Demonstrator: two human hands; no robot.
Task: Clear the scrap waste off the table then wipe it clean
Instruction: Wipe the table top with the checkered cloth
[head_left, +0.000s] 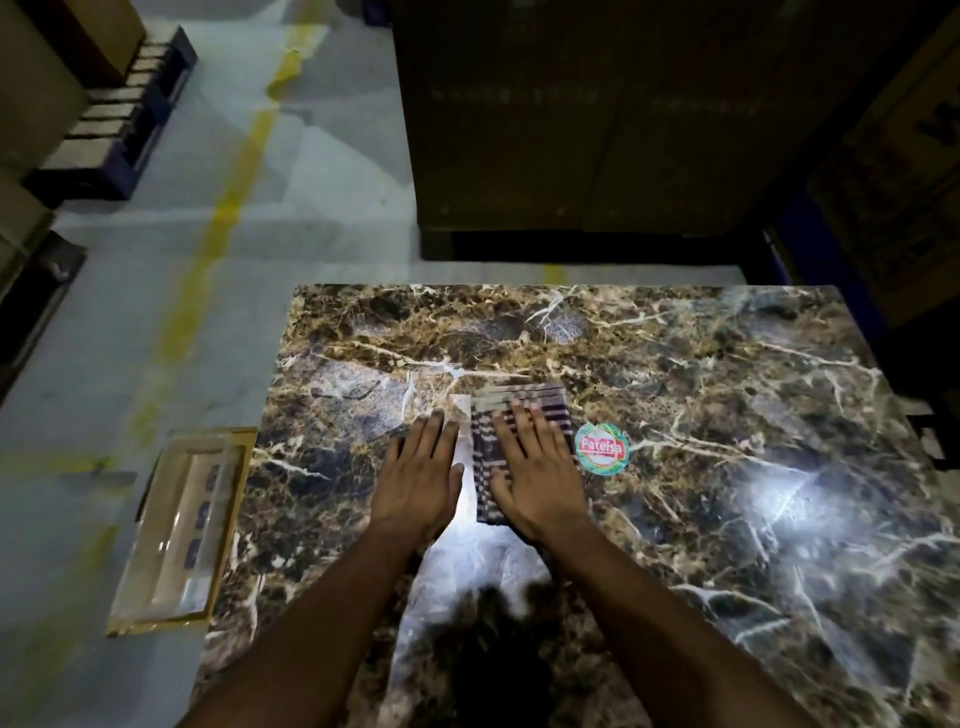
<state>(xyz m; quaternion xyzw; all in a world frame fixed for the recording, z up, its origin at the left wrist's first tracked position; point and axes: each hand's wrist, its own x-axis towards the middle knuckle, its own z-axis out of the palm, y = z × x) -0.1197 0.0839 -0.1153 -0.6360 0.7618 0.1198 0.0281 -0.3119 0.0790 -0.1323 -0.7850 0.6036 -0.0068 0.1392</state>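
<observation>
Cloth (511, 441) lies folded near the middle of the table (727, 395). It has dark and light stripes. The right hand (537, 475) lies flat on top of it, fingers straight and a little spread, pressing it down. The left hand (418, 475) lies flat too, just beside the cloth, with its fingers straight and close together. It seems to rest on a pale strip (461, 441) along the cloth's left edge, but I cannot tell if that strip is scrap or part of the cloth.

Just right of the cloth is a round sticker (601, 448) with red and green on it. It looks stuck to the table top.

I see no loose scrap on the table, so I think this is the wiping step. Next, the hands should push the cloth across the top, pressing down, and reach the far corners.

A flat box (176, 530) sits on the floor by the table's left side.
</observation>
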